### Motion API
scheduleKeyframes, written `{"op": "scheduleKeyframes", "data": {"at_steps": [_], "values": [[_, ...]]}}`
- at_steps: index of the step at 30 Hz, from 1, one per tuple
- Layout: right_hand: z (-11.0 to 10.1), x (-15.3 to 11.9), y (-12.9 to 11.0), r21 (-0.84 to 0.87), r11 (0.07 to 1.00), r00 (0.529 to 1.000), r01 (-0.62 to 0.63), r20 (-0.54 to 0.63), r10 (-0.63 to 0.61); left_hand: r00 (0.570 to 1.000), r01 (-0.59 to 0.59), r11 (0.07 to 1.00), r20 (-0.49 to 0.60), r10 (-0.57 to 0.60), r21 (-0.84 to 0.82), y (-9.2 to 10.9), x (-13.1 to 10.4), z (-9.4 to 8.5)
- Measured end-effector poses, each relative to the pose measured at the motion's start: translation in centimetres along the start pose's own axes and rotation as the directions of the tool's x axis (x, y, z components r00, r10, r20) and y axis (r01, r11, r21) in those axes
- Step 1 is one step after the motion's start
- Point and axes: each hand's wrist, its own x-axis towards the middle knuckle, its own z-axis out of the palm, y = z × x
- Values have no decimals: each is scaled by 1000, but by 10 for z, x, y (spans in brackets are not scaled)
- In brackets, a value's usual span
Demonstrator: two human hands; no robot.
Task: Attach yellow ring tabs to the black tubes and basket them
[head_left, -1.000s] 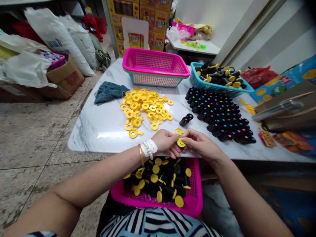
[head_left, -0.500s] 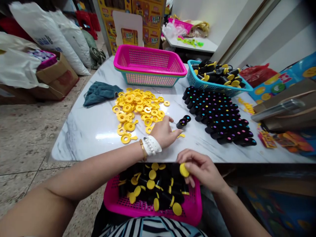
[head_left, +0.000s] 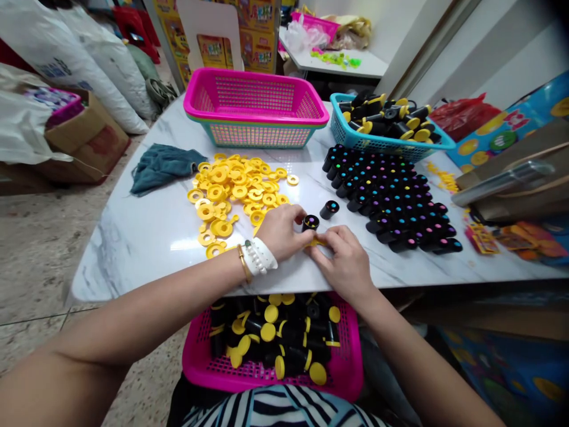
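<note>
My left hand (head_left: 284, 232) is closed around a small black cylinder (head_left: 310, 223) with a purple dot inside its open top, which stands upright on the table. Just in front of it, my right hand (head_left: 344, 261) pinches a yellow ring cap (head_left: 316, 241), mostly covered by the fingers. A second black cylinder (head_left: 329, 209) with a blue dot stands right behind. To the left of the hands lies a heap of yellow ring caps (head_left: 240, 187). Below the table edge, a pink basket (head_left: 208, 376) holds many yellow-capped black cylinders (head_left: 288, 332).
Rows of black cylinders (head_left: 391, 198) stand at the right. Behind them sits a blue basket (head_left: 368, 137) of capped cylinders. Stacked pink and green baskets (head_left: 258, 127) are at the back, a dark teal cloth (head_left: 166, 168) at the left. A metal tube (head_left: 502, 181) juts in from the right.
My right hand has let go of a yellow-capped cylinder in the pink basket and risen to the table, onto a yellow ring cap. My left hand has closed on a black cylinder. The view has shifted slightly.
</note>
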Motion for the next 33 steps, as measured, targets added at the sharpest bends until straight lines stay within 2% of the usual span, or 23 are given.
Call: {"op": "scheduleKeyframes", "data": {"at_steps": [3, 7, 11, 15, 16, 17, 20, 22, 25, 28, 33], "values": [[-1, -12, 0, -17, 992, 992, 125, -17, -125, 999, 12, 998, 40, -9, -62, 2, -14, -2], [-12, -22, 5, -134, 934, 943, 332, 35, -330, 997, -6, 996, 77, 13, -84, 0, -21, 2], [-22, -30, 11, -123, 858, 862, 498, 173, -476, 993, -83, 992, 71, 90, -93, -3, -22, 5], [-28, -46, 10, -54, 789, 785, 612, 167, -597, 980, -131, 990, 146, 138, -55, -3, -23, 3], [-30, -47, 8, -8, 800, 792, 600, 151, -592, 974, -141, 988, 172, 149, -55, -3, -23, 2], [-32, -47, 4, 51, 831, 821, 553, 136, -555, 968, -151, 987, 193, 160, -58, -3, -23, 1], [-43, -35, -7, 246, 936, 931, 252, 202, -303, 948, -200, 976, 236, 215, -85, -4, -23, 0], [-49, -21, -11, 274, 957, 949, 95, 266, -170, 931, -237, 967, 263, 254, -96, -4, -23, 0], [-52, -4, -10, 156, 987, 962, 41, 262, -82, 914, -263, 960, 292, 280, -96, -3, -24, 1], [-50, 3, -5, 88, 995, 944, -42, 329, 10, 909, -275, 956, 296, 294, -106, -2, -24, 2], [-47, 7, -1, 164, 958, 859, -235, 497, 126, 907, -248, 952, 302, 293, -178, 0, -27, 3]]}}
